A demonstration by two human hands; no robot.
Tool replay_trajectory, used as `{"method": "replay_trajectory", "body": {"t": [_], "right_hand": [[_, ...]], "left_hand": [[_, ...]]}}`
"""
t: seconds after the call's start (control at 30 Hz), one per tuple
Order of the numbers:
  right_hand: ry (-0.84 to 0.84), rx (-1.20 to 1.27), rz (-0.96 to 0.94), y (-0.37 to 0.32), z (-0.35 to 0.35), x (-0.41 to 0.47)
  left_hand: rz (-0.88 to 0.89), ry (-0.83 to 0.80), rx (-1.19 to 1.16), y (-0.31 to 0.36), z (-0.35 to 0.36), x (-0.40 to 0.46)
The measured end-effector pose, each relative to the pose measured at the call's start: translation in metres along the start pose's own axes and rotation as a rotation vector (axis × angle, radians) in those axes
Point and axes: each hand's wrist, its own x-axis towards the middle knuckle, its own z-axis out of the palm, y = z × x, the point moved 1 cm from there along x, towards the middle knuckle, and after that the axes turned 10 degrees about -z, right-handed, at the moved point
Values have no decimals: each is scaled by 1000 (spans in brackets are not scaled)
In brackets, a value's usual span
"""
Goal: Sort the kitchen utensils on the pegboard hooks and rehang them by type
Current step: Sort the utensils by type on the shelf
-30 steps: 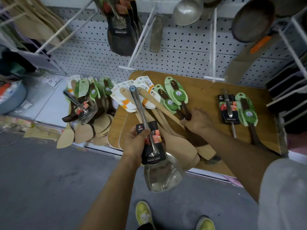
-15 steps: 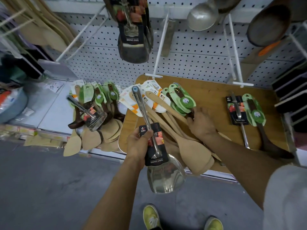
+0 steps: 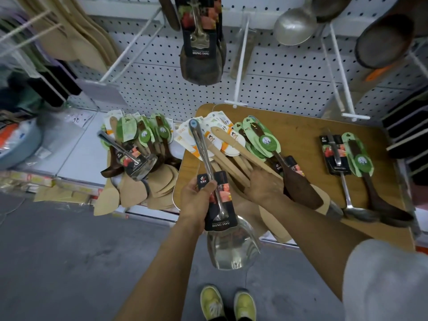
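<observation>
My left hand (image 3: 196,198) grips a steel spatula (image 3: 234,247) by its handle and black label card, blade toward me over the floor. My right hand (image 3: 266,184) rests on a pile of light wooden spatulas (image 3: 231,152) with white cards, fingers curled over their handles. Just right of that hand lies a dark wooden spatula (image 3: 299,183) with a green card. All this sits on a wooden board (image 3: 301,133) below the pegboard (image 3: 278,84).
A second heap of carded wooden spatulas and a steel one (image 3: 139,158) lies left on the white shelf. A steel utensil (image 3: 336,156) and a dark spoon (image 3: 359,158) lie at the board's right. Black-carded spatulas (image 3: 201,42) and a ladle (image 3: 294,26) hang above; a white hook (image 3: 240,66) is bare.
My right hand has slid left from the green-carded dark spatulas onto the light wooden handles. The left hand keeps hold of the steel spatula, nearly still.
</observation>
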Motion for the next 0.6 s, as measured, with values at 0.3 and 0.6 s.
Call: {"method": "replay_trajectory", "body": {"t": [0.3, 0.6], "right_hand": [[-29, 208, -1, 10, -14, 0], [-56, 633, 74, 11, -36, 7]], "left_hand": [[-9, 31, -31, 3, -6, -13], [21, 61, -62, 7, -3, -20]]}}
